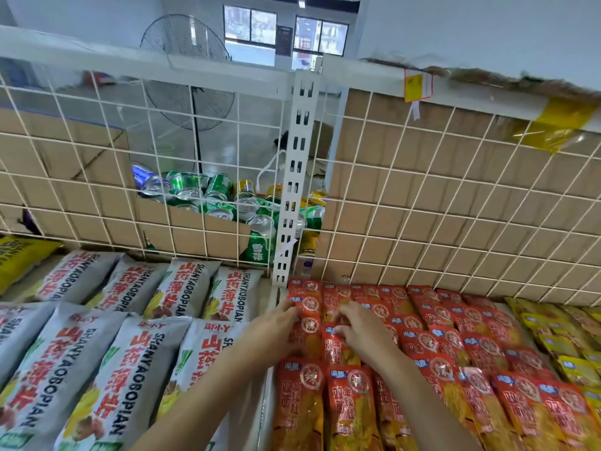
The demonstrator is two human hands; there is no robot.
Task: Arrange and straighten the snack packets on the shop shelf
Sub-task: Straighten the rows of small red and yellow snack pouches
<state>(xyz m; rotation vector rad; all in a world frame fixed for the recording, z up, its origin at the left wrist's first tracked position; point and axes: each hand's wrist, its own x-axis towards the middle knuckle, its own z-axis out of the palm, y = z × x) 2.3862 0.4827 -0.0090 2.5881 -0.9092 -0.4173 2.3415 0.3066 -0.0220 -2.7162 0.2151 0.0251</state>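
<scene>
Small red snack packets [461,346] lie in overlapping rows on the right part of the shelf. My left hand [276,327] rests on the leftmost column of red packets, its fingers laid over a packet's left edge. My right hand [361,330] lies just to its right, fingers curled down, pinching the top of a red packet [335,345] in the second column. Large grey snack bags [97,369] fill the left part of the shelf in two rows.
A white wire grid [422,196] backed by cardboard closes the shelf's rear, split by a slotted white upright [297,177]. Drink cans [227,203] sit in a box behind it. Yellow packets [566,340] lie at the far right, a yellow bag [16,258] far left.
</scene>
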